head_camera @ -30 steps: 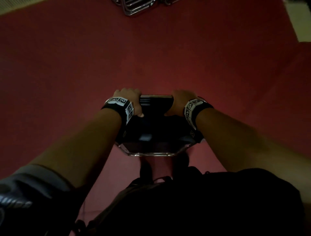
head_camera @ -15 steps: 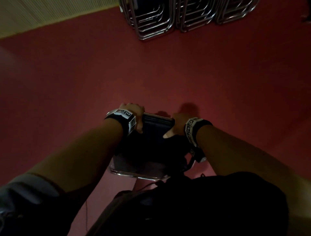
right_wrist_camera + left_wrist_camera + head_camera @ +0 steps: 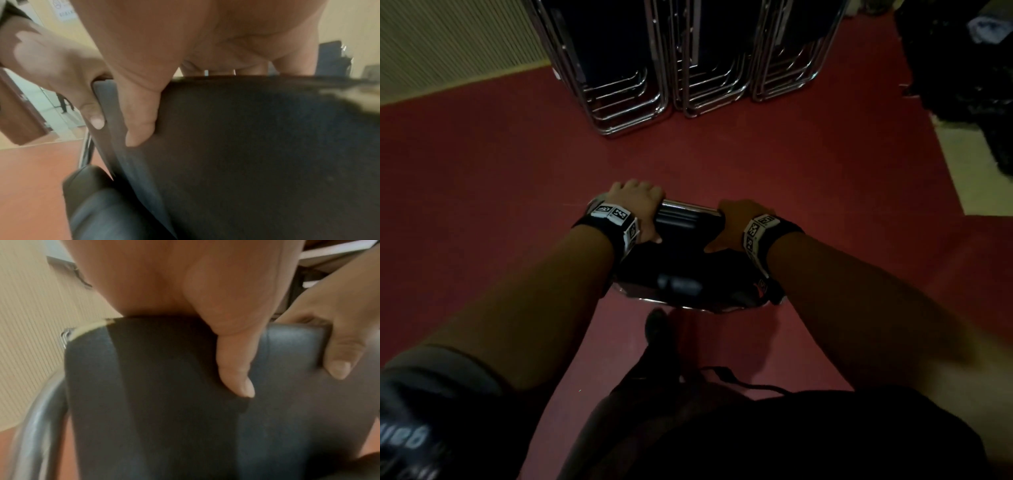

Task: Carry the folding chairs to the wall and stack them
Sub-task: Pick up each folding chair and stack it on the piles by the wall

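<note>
Since a second ago the stacked chairs point(image 3: 626, 68) at the wall have come much nearer and now fill the top of the head view, in three rows standing on the red floor point(image 3: 482, 164) just before the ribbed wall point(image 3: 441, 44). On the left, the left hand point(image 3: 635, 209) grips the top edge of the folded chair point(image 3: 688, 260), fingers curled over the far side and thumb point(image 3: 236, 369) pressed flat on the dark padded back. Between the two hands the chair's top edge shows bare. On the right, the right hand point(image 3: 739, 222) grips the same edge, fingers wrapped over it and thumb point(image 3: 139, 123) lying on the padding. The chair hangs upright in front of the person's body, near the stacks but apart from them. A shoe point(image 3: 657, 325) shows below it, and dark bags point(image 3: 969, 68) lie by the far right edge of the floor.
</note>
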The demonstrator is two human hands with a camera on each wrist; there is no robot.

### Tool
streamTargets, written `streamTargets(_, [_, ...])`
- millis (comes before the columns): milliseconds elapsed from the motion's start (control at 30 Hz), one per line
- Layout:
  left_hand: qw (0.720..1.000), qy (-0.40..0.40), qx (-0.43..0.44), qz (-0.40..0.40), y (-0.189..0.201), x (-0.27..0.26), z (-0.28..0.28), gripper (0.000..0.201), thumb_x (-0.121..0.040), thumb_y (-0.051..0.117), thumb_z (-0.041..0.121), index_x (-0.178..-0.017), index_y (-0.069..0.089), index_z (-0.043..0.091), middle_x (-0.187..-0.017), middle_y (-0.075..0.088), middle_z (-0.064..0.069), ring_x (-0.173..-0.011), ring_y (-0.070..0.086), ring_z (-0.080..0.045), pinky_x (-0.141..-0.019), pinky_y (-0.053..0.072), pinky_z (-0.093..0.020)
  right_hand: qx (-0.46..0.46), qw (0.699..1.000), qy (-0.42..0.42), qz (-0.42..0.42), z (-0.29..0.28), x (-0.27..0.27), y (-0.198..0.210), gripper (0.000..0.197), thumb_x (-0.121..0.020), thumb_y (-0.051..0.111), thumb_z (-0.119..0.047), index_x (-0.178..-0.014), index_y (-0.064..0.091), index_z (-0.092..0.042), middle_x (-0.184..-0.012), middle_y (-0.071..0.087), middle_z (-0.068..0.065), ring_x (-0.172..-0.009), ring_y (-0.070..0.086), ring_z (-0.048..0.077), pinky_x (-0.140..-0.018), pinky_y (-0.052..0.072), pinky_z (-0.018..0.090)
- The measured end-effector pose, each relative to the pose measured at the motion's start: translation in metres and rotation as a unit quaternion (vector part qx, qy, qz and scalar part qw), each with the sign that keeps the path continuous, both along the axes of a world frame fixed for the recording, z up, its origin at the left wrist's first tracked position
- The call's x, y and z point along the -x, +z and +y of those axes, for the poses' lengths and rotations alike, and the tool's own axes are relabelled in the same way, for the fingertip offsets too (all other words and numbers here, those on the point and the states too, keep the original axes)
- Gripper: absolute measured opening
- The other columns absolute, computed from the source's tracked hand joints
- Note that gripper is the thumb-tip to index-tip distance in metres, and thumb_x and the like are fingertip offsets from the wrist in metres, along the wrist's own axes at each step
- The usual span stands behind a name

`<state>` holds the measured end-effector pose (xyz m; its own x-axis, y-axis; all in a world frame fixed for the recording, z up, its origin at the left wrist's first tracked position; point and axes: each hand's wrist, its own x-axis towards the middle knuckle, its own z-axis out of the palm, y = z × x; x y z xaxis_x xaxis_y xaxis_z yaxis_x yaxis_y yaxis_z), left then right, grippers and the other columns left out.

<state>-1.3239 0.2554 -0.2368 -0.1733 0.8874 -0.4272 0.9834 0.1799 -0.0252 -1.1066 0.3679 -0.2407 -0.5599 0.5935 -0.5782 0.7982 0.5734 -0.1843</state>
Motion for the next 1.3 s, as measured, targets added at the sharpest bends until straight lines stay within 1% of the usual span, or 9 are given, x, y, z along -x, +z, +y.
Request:
streamTargets(233, [1.000,0.004,0.007,-0.010,-0.019,0.075,0.083,0.082,-0.062,0.088,0.063,-0.128,0.054,0.028,-0.131,0.058,0.002,-0.124,0.052,-0.028,-0.101,0.039,-0.047,-0.050,0.997,-0.050,0.002,0.061,0.068,-0.030,0.079,-0.063,0.077,-0.080,-0.124,0.057,-0.033,-0.113,0.065,-0.002,-0.105,0.063,0.028,-0.101,0.047,0.052])
streamTargets(400, [0.998,0.046,0.023,-0.027,-0.030,0.124,0.124,0.086,-0.061,0.085,0.069,-0.131,0.053,0.029,-0.131,0.059,0.001,-0.123,0.053,-0.028,-0.102,0.039,-0.046,-0.031,0.999,-0.010,-0.034,0.125,0.130,-0.025,0.077,-0.062,0.079,-0.081,-0.120,0.059,-0.035,-0.110,0.066,-0.003,-0.104,0.064,0.028,-0.098,0.046,0.051])
streamTargets(567, [0.990,0.117,0.065,-0.043,-0.039,0.158,0.168,0.087,-0.063,0.088,0.065,-0.134,0.052,0.028,-0.134,0.057,-0.001,-0.128,0.051,-0.032,-0.108,0.038,-0.050,-0.007,0.998,0.036,-0.046,0.184,0.178,-0.028,0.071,-0.059,0.080,-0.082,-0.105,0.052,-0.036,-0.105,0.065,-0.003,-0.087,0.058,0.025,-0.081,0.047,0.039])
streamTargets(667, [0.983,0.145,0.103,-0.046,-0.046,0.174,0.202,0.091,-0.062,0.089,0.064,-0.136,0.053,0.027,-0.135,0.057,-0.002,-0.128,0.052,-0.032,-0.108,0.040,-0.050,0.044,0.997,0.037,-0.049,0.224,0.202,-0.034,0.084,-0.063,0.087,-0.071,-0.131,0.058,-0.030,-0.126,0.065,0.001,-0.107,0.063,0.028,-0.090,0.052,0.038])
streamTargets(733, [0.976,0.172,0.128,-0.048,-0.051,0.186,0.228,0.091,-0.061,0.091,0.063,-0.136,0.053,0.027,-0.133,0.058,-0.002,-0.127,0.053,-0.031,-0.107,0.042,-0.049,0.104,0.992,0.042,-0.050,0.258,0.222,-0.041,0.110,-0.068,0.092,-0.060,-0.159,0.041,-0.026,-0.155,0.051,0.004,-0.135,0.054,0.032,-0.107,0.051,0.041])
streamTargets(800, [0.967,0.200,0.147,-0.053,-0.055,0.196,0.252,0.093,-0.059,0.093,0.060,-0.136,0.054,0.027,-0.133,0.059,-0.002,-0.126,0.054,-0.031,-0.107,0.043,-0.048,0.170,0.983,0.047,-0.057,0.290,0.237,-0.045,0.119,-0.073,0.093,-0.051,-0.167,0.026,-0.024,-0.168,0.034,0.002,-0.149,0.041,0.029,-0.115,0.043,0.037])
streamTargets(900, [0.955,0.245,0.159,-0.053,-0.046,0.217,0.301,0.100,-0.055,0.095,0.059,-0.140,0.053,0.029,-0.135,0.060,-0.002,-0.128,0.055,-0.030,-0.108,0.041,-0.046,0.186,0.979,0.065,-0.042,0.348,0.265,-0.044,0.120,-0.067,0.095,-0.053,-0.165,0.031,-0.026,-0.167,0.035,-0.004,-0.148,0.041,0.023,-0.118,0.039,0.030])
streamTargets(1100, [0.955,0.280,0.093,-0.029,-0.005,0.260,0.398,0.086,-0.053,0.094,0.060,-0.127,0.059,0.032,-0.124,0.064,0.000,-0.114,0.061,-0.030,-0.096,0.046,-0.041,0.141,0.979,0.147,0.017,0.459,0.316,-0.004,0.112,-0.065,0.095,-0.056,-0.157,0.045,-0.017,-0.153,0.055,0.005,-0.132,0.056,0.027,-0.101,0.049,0.030])
streamTargets(1300, [0.952,0.306,-0.016,-0.006,0.002,0.314,0.469,0.087,-0.064,0.090,0.058,-0.135,0.052,0.026,-0.135,0.058,-0.006,-0.127,0.053,-0.035,-0.107,0.042,-0.051,-0.003,0.979,0.204,0.007,0.552,0.397,0.012,0.108,-0.056,0.081,-0.081,-0.149,0.045,-0.039,-0.147,0.057,0.000,-0.133,0.052,0.036,-0.109,0.038,0.056])
